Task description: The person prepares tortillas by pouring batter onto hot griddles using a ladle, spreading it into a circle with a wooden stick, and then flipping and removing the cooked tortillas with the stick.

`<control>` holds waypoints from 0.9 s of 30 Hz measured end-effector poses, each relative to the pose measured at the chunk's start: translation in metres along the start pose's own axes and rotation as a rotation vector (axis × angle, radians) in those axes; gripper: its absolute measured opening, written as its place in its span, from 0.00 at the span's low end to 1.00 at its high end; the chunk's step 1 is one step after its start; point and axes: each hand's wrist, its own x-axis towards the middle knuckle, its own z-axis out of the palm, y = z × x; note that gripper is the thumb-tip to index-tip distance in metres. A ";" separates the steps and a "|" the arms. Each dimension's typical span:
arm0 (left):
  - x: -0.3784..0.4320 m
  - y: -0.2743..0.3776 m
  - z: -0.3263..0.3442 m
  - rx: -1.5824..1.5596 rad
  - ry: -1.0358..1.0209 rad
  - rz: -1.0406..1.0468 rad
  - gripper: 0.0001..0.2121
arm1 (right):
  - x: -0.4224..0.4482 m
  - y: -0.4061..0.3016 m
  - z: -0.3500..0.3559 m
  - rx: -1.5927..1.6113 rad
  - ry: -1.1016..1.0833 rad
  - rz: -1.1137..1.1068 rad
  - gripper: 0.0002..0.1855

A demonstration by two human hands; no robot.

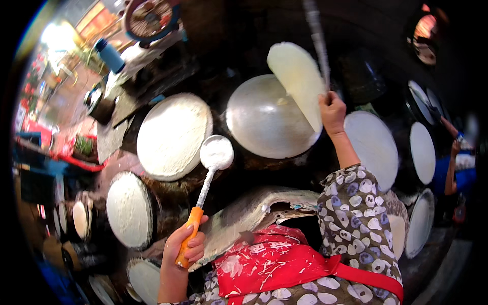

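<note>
My left hand [187, 246] grips the orange handle of a metal ladle [216, 152], whose bowl is coated with white batter. The bowl is beside a round griddle spread with lumpy white batter [173, 137]. My right hand [333, 112] is closed at the edge of a thin pale pancake [297, 78], which hangs over the right side of a bare round metal griddle [267, 122]. A long whitish stick [318, 38] runs up from that hand; whether the hand holds the stick, the pancake or both is hard to tell.
More round griddles with pale sheets stand at the right [371, 148] and at the lower left [129, 209]. A blue flask [109, 56] lies at the upper left, near a wheel [151, 18]. Another person's arm [450, 127] reaches over a griddle at the far right.
</note>
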 end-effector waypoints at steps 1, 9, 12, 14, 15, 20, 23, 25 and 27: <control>0.005 0.001 0.003 0.008 -0.006 -0.023 0.20 | 0.007 0.016 -0.025 -0.003 0.133 0.039 0.12; 0.032 -0.007 0.034 -0.020 -0.044 -0.107 0.21 | -0.049 0.011 -0.332 0.365 0.856 0.339 0.08; 0.050 -0.029 0.045 -0.035 -0.142 -0.188 0.22 | -0.142 0.028 -0.443 0.262 1.013 0.485 0.10; 0.062 -0.038 0.050 0.050 -0.141 -0.183 0.23 | -0.225 0.030 -0.485 0.269 1.130 0.602 0.13; 0.066 -0.037 0.053 0.085 -0.145 -0.184 0.23 | -0.267 0.032 -0.493 0.225 1.250 0.685 0.16; 0.096 -0.079 0.066 0.152 -0.166 -0.214 0.23 | -0.506 0.097 -0.496 -0.032 1.442 1.071 0.18; 0.088 -0.093 0.081 0.130 -0.186 -0.246 0.23 | -0.566 0.103 -0.489 -0.055 1.315 1.295 0.13; 0.085 -0.107 0.095 0.126 -0.177 -0.266 0.23 | -0.596 0.113 -0.486 -0.070 1.251 1.184 0.10; 0.111 -0.110 0.079 0.060 -0.135 -0.258 0.23 | -0.584 0.127 -0.462 -0.063 1.065 1.333 0.10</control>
